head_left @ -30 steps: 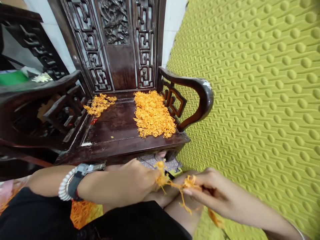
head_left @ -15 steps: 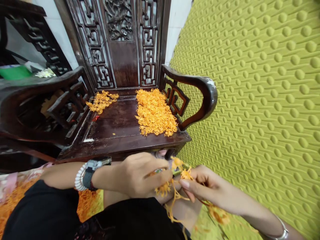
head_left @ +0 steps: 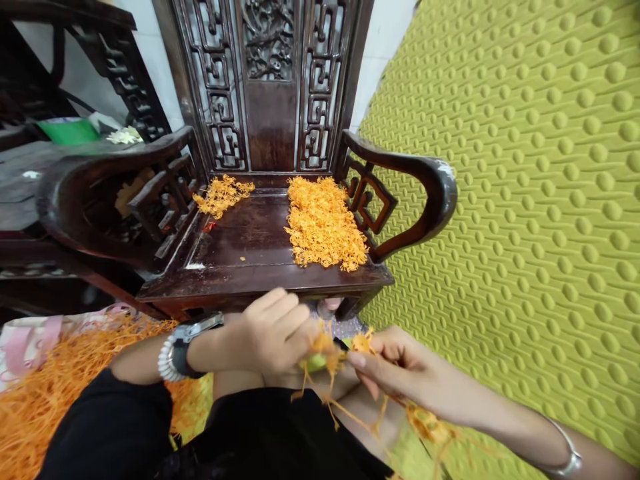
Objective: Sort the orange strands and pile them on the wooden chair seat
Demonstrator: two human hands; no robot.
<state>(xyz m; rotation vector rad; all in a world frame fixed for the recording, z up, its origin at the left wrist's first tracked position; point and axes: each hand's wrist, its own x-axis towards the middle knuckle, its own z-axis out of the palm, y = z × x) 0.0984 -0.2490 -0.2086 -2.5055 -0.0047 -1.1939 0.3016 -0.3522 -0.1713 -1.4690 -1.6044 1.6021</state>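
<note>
Orange strands [head_left: 331,363], thin and tangled, hang in front of the person's lap, between the two hands and beneath them. The right hand [head_left: 407,368] pinches a tuft of them between thumb and fingers; more orange dangles below its palm, blurred. The left hand [head_left: 275,333] is curled just beside, its fingertips up against the strands, but the blur hides whether it grips them, so I cannot tell. A watch [head_left: 203,327] and a white coiled band [head_left: 167,358] circle the left wrist; a silver bracelet [head_left: 573,455] circles the right.

Beyond the hands stands a dark carved wooden chair [head_left: 255,240]. On the right part of its seat lies a thick orange pile [head_left: 326,225]; a smaller, looser heap [head_left: 223,197] lies at the back left, with a red scrap [head_left: 209,227] just in front. A great mass of long orange shreds [head_left: 75,393] fills the lower left, beside pink-and-white cloth [head_left: 30,347]. Bumpy yellow-green padding [head_left: 530,200] covers the right side.
</note>
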